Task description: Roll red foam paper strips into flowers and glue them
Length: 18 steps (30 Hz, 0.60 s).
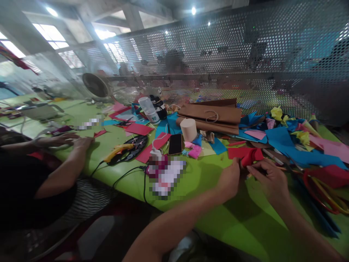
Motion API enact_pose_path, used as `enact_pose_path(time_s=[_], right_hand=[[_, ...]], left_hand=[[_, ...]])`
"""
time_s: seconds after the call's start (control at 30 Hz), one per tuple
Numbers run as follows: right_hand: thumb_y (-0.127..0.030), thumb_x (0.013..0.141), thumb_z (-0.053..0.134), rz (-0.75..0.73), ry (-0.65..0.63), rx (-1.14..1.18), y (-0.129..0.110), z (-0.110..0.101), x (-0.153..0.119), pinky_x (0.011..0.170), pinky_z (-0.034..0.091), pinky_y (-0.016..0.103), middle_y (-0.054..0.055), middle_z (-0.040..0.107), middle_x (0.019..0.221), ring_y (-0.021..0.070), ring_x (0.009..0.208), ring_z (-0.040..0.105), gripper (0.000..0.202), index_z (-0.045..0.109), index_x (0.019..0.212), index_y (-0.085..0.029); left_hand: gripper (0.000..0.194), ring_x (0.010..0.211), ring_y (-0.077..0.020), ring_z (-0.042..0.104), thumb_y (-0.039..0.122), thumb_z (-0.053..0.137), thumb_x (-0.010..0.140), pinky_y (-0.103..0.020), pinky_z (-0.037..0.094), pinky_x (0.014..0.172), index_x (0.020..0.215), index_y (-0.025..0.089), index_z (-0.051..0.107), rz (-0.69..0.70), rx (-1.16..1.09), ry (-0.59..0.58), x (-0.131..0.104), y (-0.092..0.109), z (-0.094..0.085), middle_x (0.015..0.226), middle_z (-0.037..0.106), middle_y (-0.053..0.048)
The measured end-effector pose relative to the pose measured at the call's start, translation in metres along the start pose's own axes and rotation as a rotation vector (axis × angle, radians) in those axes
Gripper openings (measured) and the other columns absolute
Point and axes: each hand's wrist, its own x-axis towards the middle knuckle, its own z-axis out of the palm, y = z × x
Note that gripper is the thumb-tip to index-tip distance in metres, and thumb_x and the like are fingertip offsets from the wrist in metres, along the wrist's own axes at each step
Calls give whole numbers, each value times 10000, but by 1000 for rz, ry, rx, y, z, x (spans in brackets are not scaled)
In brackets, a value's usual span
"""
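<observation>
Between my two hands is a piece of red paper (252, 155), curled into a roll and held just above the green table. My left hand (230, 179) grips its left end with closed fingers. My right hand (269, 178) pinches the lower right side of the roll with thumb and fingers. A thin stick-like end (282, 168) shows beside the right fingers; what it belongs to is hidden. Behind the roll lies a flat red sheet (233, 152). Scissors with red and yellow handles (317, 189) rest right of my right hand.
Blue paper (289, 143), brown folded paper (209, 116), a phone (175, 144), a cream paper roll (188, 130) and a white bottle (148, 109) crowd the table. A yellow glue gun (117, 153) lies on a black tray, cable trailing. A co-worker's hands (79, 142) are at left. A perforated metal screen (218, 54) stands behind.
</observation>
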Motion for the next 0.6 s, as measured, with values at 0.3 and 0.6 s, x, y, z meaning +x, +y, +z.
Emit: enact_pose_path(time_s=[0.3,0.6], right_hand=[[-477,893,727,33,-16,29,-1,4,-5,704,460,345,34,660,807,224,783,594,289,720,734,-235],[-478,932,701,25,-20,-3,0,8,-7,681,476,351,39,666,799,228,770,616,307,720,749,-232]], left_hand=[[303,792,-244,638,263,518,982,-394,546,797,1265,166,470,-16,220,-46,3,-5,5,951,691,-108],[330,774,-200,586,205,578,933,-366,517,819,1247,201,478,25,60,-20,7,-22,11,894,633,-38]])
